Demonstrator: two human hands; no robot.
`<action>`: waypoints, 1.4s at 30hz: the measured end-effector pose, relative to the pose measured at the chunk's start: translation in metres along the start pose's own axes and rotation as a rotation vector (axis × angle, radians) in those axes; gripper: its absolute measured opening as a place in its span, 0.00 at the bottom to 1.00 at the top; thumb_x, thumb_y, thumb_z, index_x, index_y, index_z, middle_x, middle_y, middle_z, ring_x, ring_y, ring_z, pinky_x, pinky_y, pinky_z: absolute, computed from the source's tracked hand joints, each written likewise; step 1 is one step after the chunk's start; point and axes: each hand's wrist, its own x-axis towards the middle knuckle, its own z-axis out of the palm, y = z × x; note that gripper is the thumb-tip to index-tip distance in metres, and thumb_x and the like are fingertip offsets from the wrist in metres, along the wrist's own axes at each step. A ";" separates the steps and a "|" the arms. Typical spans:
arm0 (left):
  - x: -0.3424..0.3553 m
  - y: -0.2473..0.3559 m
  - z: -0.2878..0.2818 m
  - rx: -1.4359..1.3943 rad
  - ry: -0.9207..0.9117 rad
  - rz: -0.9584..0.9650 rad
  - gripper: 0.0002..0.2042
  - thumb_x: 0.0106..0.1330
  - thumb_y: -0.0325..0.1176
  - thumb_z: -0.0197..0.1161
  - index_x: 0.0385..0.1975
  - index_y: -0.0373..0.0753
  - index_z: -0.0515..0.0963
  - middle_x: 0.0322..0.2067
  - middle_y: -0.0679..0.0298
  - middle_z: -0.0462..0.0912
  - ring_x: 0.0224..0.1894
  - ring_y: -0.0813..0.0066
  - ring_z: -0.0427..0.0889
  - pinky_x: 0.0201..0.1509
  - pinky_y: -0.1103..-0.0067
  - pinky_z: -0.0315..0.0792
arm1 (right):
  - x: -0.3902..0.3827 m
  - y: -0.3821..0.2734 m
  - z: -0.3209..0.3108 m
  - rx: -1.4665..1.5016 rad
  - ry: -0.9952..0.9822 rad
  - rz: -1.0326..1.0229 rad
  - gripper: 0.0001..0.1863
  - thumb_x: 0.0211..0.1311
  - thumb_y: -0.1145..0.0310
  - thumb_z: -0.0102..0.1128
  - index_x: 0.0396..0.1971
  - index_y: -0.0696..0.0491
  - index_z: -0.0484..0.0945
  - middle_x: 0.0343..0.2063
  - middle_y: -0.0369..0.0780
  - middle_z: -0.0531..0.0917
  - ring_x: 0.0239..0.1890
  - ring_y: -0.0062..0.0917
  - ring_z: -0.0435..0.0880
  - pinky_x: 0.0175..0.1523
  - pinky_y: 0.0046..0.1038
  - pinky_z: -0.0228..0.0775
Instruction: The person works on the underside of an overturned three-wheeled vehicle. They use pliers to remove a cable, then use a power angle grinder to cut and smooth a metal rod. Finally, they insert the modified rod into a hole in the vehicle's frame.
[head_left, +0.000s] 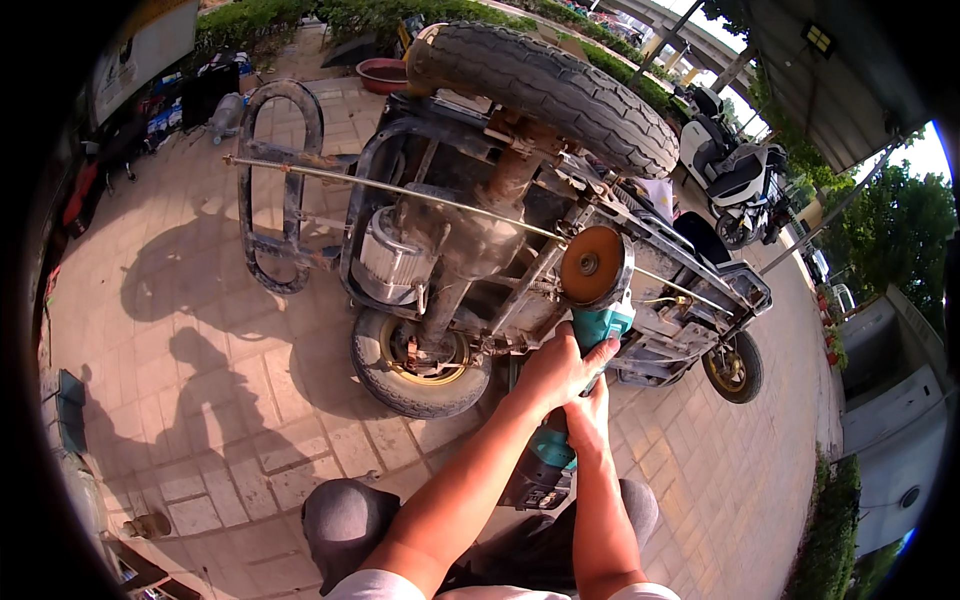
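My left hand (565,365) grips the body of a teal and black cordless angle grinder (618,320), thumb along its top. My right hand (585,418) is wrapped round it just behind, above the battery (540,480). The brown grinding disc (582,262) is raised at the underside of a vehicle lying on its side, beside a long thin metal rod (400,190); whether they touch I cannot tell. The vehicle shows a rusty axle housing (500,190), a silver motor (392,262), an upper rear tyre (530,70), a lower rear wheel (395,388) and a small wheel (742,385) at right.
A looped metal bar (260,265) juts left over the brick paving (200,380). A small wrench (365,476) lies near my knee. A red basin (382,72), a clear bottle (226,115) and scattered items stand behind. Parked scooters (730,175) and a canopy pole (840,205) are at right.
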 end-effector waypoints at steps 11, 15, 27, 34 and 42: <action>0.023 0.080 -0.164 0.450 0.280 0.399 0.48 0.47 0.64 0.71 0.58 0.28 0.69 0.60 0.41 0.68 0.65 0.51 0.66 0.67 0.66 0.62 | -0.004 -0.017 0.003 -0.028 0.031 -0.056 0.21 0.49 0.73 0.68 0.41 0.59 0.68 0.22 0.38 0.78 0.18 0.20 0.77 0.23 0.24 0.69; 0.058 0.063 -0.162 0.786 0.032 0.398 0.65 0.36 0.73 0.69 0.68 0.28 0.54 0.66 0.37 0.57 0.71 0.47 0.53 0.74 0.64 0.49 | -0.002 -0.020 0.010 -0.167 0.028 -0.017 0.24 0.48 0.69 0.68 0.42 0.61 0.67 0.21 0.39 0.78 0.18 0.20 0.77 0.23 0.24 0.70; 0.064 0.043 -0.150 0.933 0.077 0.333 0.69 0.34 0.78 0.65 0.68 0.25 0.49 0.63 0.34 0.61 0.69 0.46 0.57 0.75 0.65 0.45 | 0.012 -0.013 0.012 -0.186 0.030 0.026 0.24 0.49 0.69 0.65 0.44 0.62 0.66 0.21 0.41 0.79 0.18 0.22 0.78 0.22 0.25 0.71; 0.062 0.045 -0.149 0.857 0.092 0.343 0.70 0.32 0.79 0.65 0.68 0.25 0.49 0.62 0.34 0.62 0.68 0.46 0.59 0.75 0.63 0.45 | 0.015 -0.020 0.018 -0.210 0.064 0.019 0.24 0.48 0.69 0.65 0.44 0.61 0.67 0.20 0.40 0.78 0.18 0.22 0.77 0.22 0.26 0.71; 0.064 0.038 -0.140 0.906 0.163 0.348 0.71 0.31 0.80 0.63 0.68 0.25 0.50 0.61 0.34 0.63 0.68 0.45 0.60 0.75 0.59 0.42 | 0.018 -0.017 0.021 -0.252 0.059 0.020 0.26 0.46 0.69 0.65 0.45 0.62 0.66 0.21 0.41 0.79 0.18 0.22 0.78 0.24 0.26 0.72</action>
